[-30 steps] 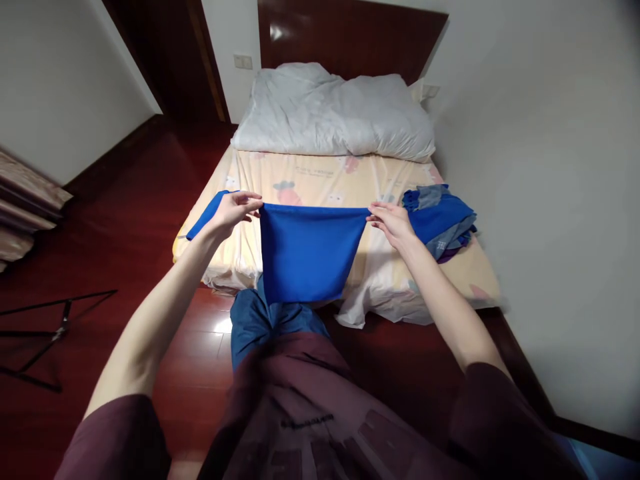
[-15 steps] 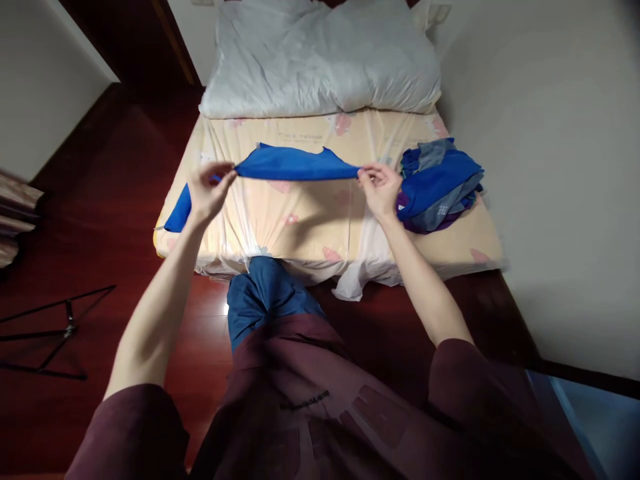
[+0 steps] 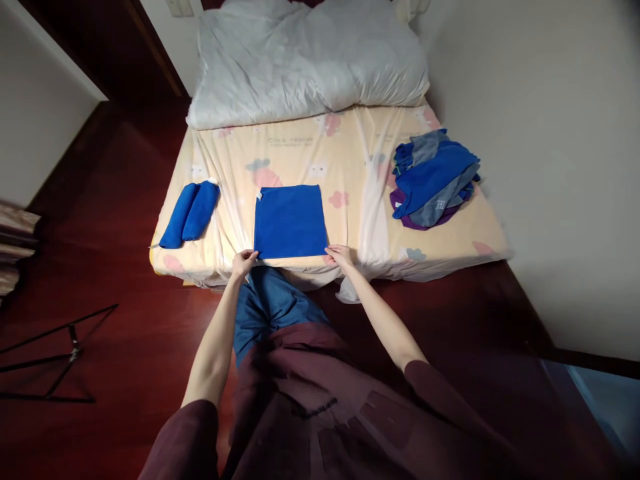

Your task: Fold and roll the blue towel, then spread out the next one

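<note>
A blue towel [image 3: 290, 222] lies flat as a near square at the front of the bed, a small white tag at its far left corner. My left hand [image 3: 244, 263] pinches its near left corner. At the near right corner, my right hand [image 3: 339, 256] grips the cloth between thumb and fingers. To the left rest two rolled blue cloths [image 3: 191, 212], side by side. On the right a loose heap of blue, grey and purple cloths [image 3: 434, 177] sits on the bed.
The bed [image 3: 295, 157] has a cream patterned cover under clear plastic film. A plastic-wrapped white quilt [image 3: 310, 63] fills its far end. Black stand legs [image 3: 74, 350] are on the red floor at left. A wall [image 3: 545, 133] borders the right side.
Both hands have come down and toward me, and the blue towel has gone from being stretched in the air to lying flat on the bed. The rolled cloths now show fully.
</note>
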### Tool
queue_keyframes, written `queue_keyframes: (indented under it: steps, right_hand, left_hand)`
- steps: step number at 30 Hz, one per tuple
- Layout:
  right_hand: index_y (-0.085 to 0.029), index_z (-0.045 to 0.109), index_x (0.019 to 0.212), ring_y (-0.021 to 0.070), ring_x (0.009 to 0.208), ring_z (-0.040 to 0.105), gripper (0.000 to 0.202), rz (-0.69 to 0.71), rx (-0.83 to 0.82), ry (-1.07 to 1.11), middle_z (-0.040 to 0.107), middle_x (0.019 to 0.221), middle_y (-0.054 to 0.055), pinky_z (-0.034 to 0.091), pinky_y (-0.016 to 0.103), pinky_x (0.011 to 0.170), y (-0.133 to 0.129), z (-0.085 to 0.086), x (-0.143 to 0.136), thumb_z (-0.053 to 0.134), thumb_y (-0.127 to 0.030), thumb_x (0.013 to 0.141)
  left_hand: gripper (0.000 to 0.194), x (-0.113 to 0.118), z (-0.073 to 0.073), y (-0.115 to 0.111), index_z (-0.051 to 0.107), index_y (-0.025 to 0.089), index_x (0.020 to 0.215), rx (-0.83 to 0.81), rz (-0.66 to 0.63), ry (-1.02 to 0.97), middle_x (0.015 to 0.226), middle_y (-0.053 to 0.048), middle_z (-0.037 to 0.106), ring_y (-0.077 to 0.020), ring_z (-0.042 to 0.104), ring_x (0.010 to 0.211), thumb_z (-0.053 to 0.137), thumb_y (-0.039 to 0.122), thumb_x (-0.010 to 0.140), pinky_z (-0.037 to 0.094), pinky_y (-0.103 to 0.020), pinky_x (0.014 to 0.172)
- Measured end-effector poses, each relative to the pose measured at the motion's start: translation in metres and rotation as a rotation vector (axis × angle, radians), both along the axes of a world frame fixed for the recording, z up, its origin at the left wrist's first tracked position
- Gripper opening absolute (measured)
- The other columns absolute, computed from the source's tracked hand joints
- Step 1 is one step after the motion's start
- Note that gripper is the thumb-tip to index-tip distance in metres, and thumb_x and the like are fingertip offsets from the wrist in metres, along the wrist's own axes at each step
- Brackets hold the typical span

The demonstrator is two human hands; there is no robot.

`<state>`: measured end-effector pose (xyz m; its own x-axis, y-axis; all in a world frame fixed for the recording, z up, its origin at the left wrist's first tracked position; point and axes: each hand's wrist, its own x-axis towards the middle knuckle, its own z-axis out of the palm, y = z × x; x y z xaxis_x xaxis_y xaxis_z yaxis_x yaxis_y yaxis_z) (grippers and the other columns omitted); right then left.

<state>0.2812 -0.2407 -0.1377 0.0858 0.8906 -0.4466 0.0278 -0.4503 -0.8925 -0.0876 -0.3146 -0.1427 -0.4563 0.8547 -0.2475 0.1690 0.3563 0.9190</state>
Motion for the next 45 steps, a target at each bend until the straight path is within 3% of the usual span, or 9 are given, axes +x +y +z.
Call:
queue_keyframes:
  steps: [6, 13, 18, 26, 30, 40, 45]
  right_hand:
    - [-0.014, 0.074, 0.086, 0.0054, 0.049, 0.048, 0.04, 0.031, -0.033, 0.034, 0.077, 0.081, 0.005, 0.036, 0.019, 0.043, 0.002, -0.004, 0.014, 0.092, -0.038, 0.06]
    - [-0.015, 0.075, 0.098, 0.0091, 0.061, 0.058, 0.044, 0.102, 0.029, 0.056, 0.078, 0.097, 0.009, 0.041, 0.02, 0.048, -0.007, -0.006, 0.032, 0.092, -0.028, 0.06]
    - [-0.013, 0.076, 0.092, 0.0109, 0.062, 0.058, 0.036, 0.199, 0.024, -0.019, 0.076, 0.092, 0.01, 0.044, 0.022, 0.05, -0.009, -0.005, 0.033, 0.09, -0.027, 0.062]
    - [-0.014, 0.078, 0.086, 0.0148, 0.071, 0.058, 0.034, 0.226, 0.099, -0.12, 0.071, 0.079, 0.005, 0.045, 0.024, 0.059, -0.007, -0.01, 0.029, 0.083, -0.042, 0.067]
    - [-0.014, 0.077, 0.084, 0.0134, 0.067, 0.055, 0.03, 0.242, 0.09, -0.129, 0.066, 0.071, 0.001, 0.044, 0.023, 0.059, -0.007, -0.01, 0.036, 0.081, -0.039, 0.068]
    - [-0.018, 0.075, 0.072, 0.0116, 0.061, 0.047, 0.031, 0.394, 0.159, -0.222, 0.048, 0.054, -0.008, 0.042, 0.024, 0.064, -0.007, -0.004, 0.047, 0.087, -0.045, 0.062]
    - [-0.017, 0.076, 0.073, 0.0136, 0.063, 0.056, 0.03, 0.453, 0.03, -0.152, 0.062, 0.06, -0.002, 0.046, 0.024, 0.063, 0.001, 0.005, 0.044, 0.091, -0.039, 0.061]
  left_hand:
    - [0.049, 0.0, -0.001, -0.007, 0.074, 0.015, 0.083, 0.073, 0.017, -0.001, 0.077, -0.008, 0.071, -0.0205, 0.066, 0.073, 0.085, 0.059, 0.063, 0.051, -0.031, 0.067]
    - [0.043, -0.001, 0.006, -0.032, 0.074, 0.018, 0.073, 0.156, -0.015, 0.045, 0.098, -0.013, 0.072, -0.0267, 0.068, 0.096, 0.089, 0.056, 0.061, 0.055, -0.038, 0.085]
    - [0.045, -0.004, 0.007, -0.041, 0.076, 0.017, 0.071, 0.118, -0.051, 0.077, 0.082, -0.009, 0.071, -0.0232, 0.066, 0.081, 0.09, 0.058, 0.057, 0.054, -0.036, 0.077]
    - [0.046, 0.0, 0.011, -0.034, 0.077, 0.015, 0.076, 0.048, -0.069, 0.079, 0.062, -0.003, 0.062, -0.0155, 0.052, 0.06, 0.088, 0.058, 0.062, 0.041, -0.028, 0.059]
    - [0.046, -0.004, 0.009, -0.04, 0.074, 0.016, 0.076, 0.049, -0.048, 0.078, 0.062, 0.0, 0.056, -0.0139, 0.048, 0.061, 0.084, 0.059, 0.063, 0.038, -0.027, 0.06]
    - [0.041, -0.009, 0.002, -0.053, 0.074, 0.017, 0.077, 0.044, -0.055, 0.091, 0.068, -0.002, 0.059, -0.0155, 0.049, 0.064, 0.081, 0.055, 0.063, 0.041, -0.029, 0.065]
    - [0.04, -0.013, 0.008, -0.051, 0.076, 0.016, 0.079, -0.011, -0.129, 0.096, 0.067, -0.004, 0.064, -0.0176, 0.055, 0.064, 0.084, 0.054, 0.066, 0.045, -0.03, 0.064]
